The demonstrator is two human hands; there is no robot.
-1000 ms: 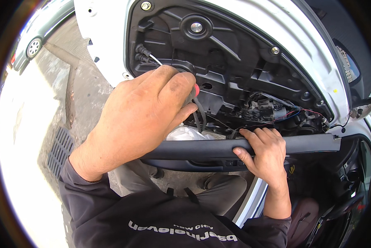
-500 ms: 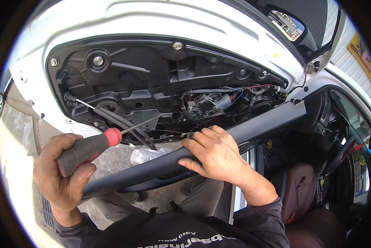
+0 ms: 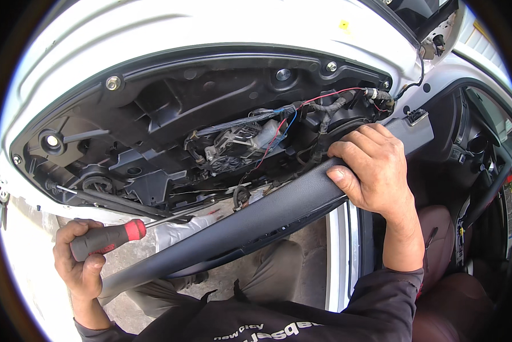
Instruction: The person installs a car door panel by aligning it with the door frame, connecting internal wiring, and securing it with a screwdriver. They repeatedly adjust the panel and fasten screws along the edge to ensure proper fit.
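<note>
black trim panel point(image 3: 256, 219) gripped by right hand point(image 3: 372, 171) fingers (left hand point(image 3: 79, 265) clenches screwdriver point(image 3: 110, 238)).

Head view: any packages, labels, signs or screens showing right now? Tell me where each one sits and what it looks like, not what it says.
Sticker: small yellow dot on the white door panel, top centre-right.
Handle marking: small red print on the dark grip of the screwdriver in the left hand, lower left.
Shirt print: white lettering on the dark shirt, bottom edge.
Sign: yellow strip, far top right, too blurred to describe.
No packages or screens in view.
</note>
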